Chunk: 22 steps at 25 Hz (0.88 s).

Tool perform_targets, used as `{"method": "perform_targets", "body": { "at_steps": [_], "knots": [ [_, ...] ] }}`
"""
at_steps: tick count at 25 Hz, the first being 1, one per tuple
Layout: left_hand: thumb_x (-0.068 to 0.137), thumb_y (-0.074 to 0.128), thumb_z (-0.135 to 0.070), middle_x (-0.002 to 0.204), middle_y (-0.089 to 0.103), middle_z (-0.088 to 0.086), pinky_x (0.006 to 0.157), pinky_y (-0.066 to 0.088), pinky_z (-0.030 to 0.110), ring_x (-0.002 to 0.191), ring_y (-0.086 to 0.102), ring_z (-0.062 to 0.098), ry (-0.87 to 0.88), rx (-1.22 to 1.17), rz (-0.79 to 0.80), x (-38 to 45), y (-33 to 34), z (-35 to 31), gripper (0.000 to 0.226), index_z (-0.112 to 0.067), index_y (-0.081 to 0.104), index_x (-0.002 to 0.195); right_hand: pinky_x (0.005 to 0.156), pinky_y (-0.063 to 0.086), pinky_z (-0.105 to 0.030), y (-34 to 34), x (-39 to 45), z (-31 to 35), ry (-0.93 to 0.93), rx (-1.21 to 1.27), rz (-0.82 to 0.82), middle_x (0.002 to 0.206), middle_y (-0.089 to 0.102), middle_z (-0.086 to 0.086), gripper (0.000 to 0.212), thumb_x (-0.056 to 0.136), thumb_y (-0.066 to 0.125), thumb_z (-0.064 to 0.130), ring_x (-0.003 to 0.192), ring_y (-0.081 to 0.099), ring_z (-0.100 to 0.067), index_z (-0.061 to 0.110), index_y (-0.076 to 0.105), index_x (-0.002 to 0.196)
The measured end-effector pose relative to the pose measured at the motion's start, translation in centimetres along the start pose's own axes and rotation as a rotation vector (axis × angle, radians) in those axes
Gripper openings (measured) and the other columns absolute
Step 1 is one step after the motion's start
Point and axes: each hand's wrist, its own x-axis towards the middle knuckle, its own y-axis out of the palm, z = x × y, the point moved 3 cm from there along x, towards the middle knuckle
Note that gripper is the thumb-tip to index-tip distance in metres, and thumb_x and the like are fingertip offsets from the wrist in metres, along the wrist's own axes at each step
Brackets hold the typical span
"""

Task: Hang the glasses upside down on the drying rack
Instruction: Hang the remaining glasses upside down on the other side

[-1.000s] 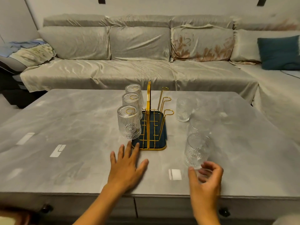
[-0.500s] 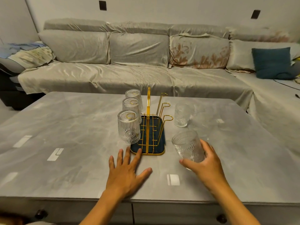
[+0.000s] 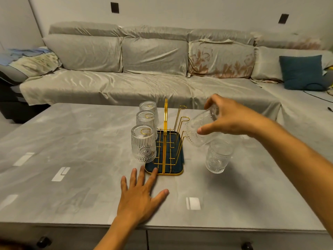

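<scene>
A gold wire drying rack [image 3: 165, 123] with a dark blue tray stands mid-table. Three ribbed clear glasses hang upside down on its left pegs: near [image 3: 143, 143], middle [image 3: 146, 120], far [image 3: 148, 107]. My right hand [image 3: 228, 118] grips another glass [image 3: 199, 131], tilted mouth-down to the left, right at the rack's near right peg. An upright glass [image 3: 218, 156] stands on the table just right of the rack, below that hand. My left hand [image 3: 141, 197] lies flat on the table, fingers spread, fingertips at the tray's front edge.
The grey marble table [image 3: 72, 159] ends close to me, with drawer knobs below. A long grey sofa [image 3: 144, 69] with a teal cushion [image 3: 301, 72] runs behind it. The rack's two far right pegs [image 3: 182, 114] are bare.
My right hand lifted the glass off the table, tipped it over and carried it up and left to the rack's right pegs. The left hand stayed flat.
</scene>
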Motion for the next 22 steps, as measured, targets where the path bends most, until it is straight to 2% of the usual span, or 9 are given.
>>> {"method": "perform_targets", "body": {
  "at_steps": [2,5,8,13,18,22],
  "knots": [
    [0.073,-0.003,-0.089,0.159,-0.022,0.001,0.114,-0.015,0.056,0.143,-0.025,0.026,-0.002,0.001,0.002,-0.1,-0.1,0.0,0.080,-0.052,-0.021,0.141,0.070,0.044,-0.029,1.6,1.1,0.4,-0.041,-0.024,-0.032,0.107,0.051,0.007,0.073,0.054,0.081,0.058,0.092,0.053,-0.014,0.029,0.047,0.111],
    [0.073,-0.002,-0.089,0.159,-0.021,0.001,0.114,-0.014,0.057,0.144,-0.024,0.026,-0.006,0.004,0.009,-0.3,-0.2,-0.2,0.080,-0.053,-0.021,0.141,0.087,0.047,-0.041,4.5,2.0,0.7,-0.101,-0.167,-0.108,0.127,0.047,-0.004,0.073,0.067,0.070,0.062,0.108,0.052,-0.024,0.027,0.048,0.127],
    [0.073,-0.002,-0.089,0.159,-0.021,0.000,0.114,-0.013,0.057,0.144,-0.024,0.026,-0.015,0.008,0.005,-0.2,-0.4,-0.2,0.079,-0.053,-0.021,0.141,0.085,0.048,-0.040,7.3,2.0,0.5,-0.143,-0.212,-0.139,0.129,0.046,-0.003,0.071,0.077,0.065,0.057,0.107,0.053,-0.025,0.025,0.043,0.136],
    [0.074,-0.001,-0.088,0.159,-0.020,-0.001,0.114,-0.014,0.056,0.144,-0.023,0.026,-0.017,0.001,-0.010,0.0,-0.3,-0.1,0.080,-0.052,-0.019,0.143,0.083,0.049,-0.037,10.1,2.1,-1.0,-0.152,-0.180,-0.159,0.130,0.049,-0.003,0.065,0.078,0.066,0.049,0.107,0.054,-0.024,0.018,0.044,0.130],
    [0.074,-0.001,-0.088,0.159,-0.021,-0.001,0.115,-0.015,0.055,0.144,-0.024,0.025,-0.016,-0.001,-0.018,-0.1,-0.2,0.0,0.080,-0.052,-0.019,0.143,0.081,0.050,-0.037,11.2,1.9,-1.9,-0.153,-0.137,-0.200,0.132,0.047,-0.001,0.067,0.078,0.067,0.048,0.107,0.054,-0.024,0.020,0.040,0.132],
    [0.074,-0.002,-0.089,0.158,-0.021,-0.001,0.115,-0.014,0.054,0.144,-0.024,0.025,-0.014,-0.006,-0.033,-0.1,-0.1,0.0,0.079,-0.053,-0.019,0.142,0.090,0.048,-0.041,11.4,1.4,-2.0,-0.139,-0.093,-0.196,0.141,0.042,0.001,0.071,0.079,0.066,0.052,0.118,0.048,-0.025,0.023,0.037,0.137]
  ]
}}
